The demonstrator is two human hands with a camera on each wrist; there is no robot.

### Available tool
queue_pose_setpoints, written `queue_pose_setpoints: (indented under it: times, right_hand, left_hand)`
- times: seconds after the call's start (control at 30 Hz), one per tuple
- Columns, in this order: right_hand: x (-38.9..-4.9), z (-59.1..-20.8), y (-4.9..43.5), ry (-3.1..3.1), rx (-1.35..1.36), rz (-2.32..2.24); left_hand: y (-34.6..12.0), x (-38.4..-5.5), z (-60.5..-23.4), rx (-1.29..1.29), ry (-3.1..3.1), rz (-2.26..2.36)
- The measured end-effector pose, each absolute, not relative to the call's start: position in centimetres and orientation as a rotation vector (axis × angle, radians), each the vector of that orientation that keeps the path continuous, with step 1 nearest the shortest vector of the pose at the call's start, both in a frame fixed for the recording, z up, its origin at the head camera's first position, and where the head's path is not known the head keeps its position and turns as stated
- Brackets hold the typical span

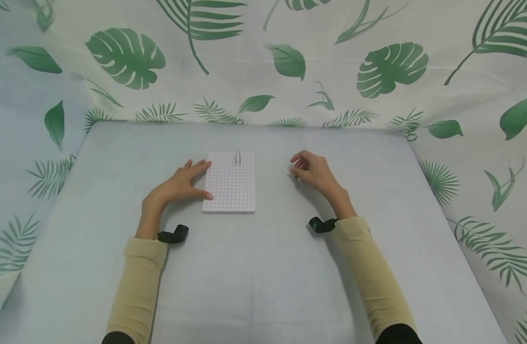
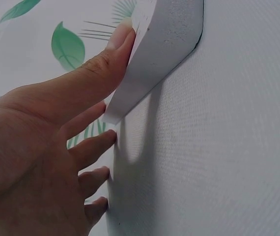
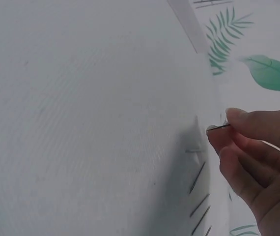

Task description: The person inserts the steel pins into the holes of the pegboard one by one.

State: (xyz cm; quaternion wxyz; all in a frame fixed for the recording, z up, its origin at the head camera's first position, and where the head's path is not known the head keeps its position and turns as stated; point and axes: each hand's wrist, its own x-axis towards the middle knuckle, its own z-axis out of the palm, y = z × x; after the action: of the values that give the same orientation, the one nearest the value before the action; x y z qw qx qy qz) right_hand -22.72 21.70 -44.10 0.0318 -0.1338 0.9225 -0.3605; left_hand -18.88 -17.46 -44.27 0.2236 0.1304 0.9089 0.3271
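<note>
A white pegboard [image 1: 230, 184] with rows of small holes lies on the table, and a few thin metal pins [image 1: 235, 159] stand upright in it near its far edge. My left hand [image 1: 177, 185] rests spread at the board's left side, its thumb on the near left part and its index fingertip by the far left corner. To the right of the board, my right hand [image 1: 316, 173] pinches a thin dark pin [image 3: 219, 127] between thumb and index finger, above the table. Several similar loose pins [image 3: 197, 178] lie on the cloth below that hand.
A pale cloth covers the table [image 1: 254, 277]. Behind it hangs a white backdrop [image 1: 254, 76] printed with green leaves. Each wrist carries a small black camera, the left camera [image 1: 175, 234] and the right camera [image 1: 322, 224] both close over the cloth.
</note>
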Motion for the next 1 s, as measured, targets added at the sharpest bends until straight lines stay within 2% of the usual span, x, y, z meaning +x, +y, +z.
queue_pose_setpoints:
  times: [1.0]
  right_hand:
    - [-23.9,-44.2,17.4,2.763,-0.484,-1.364]
  left_hand:
    - [-17.7,-19.0,-44.3,0.365,2.499,0.920]
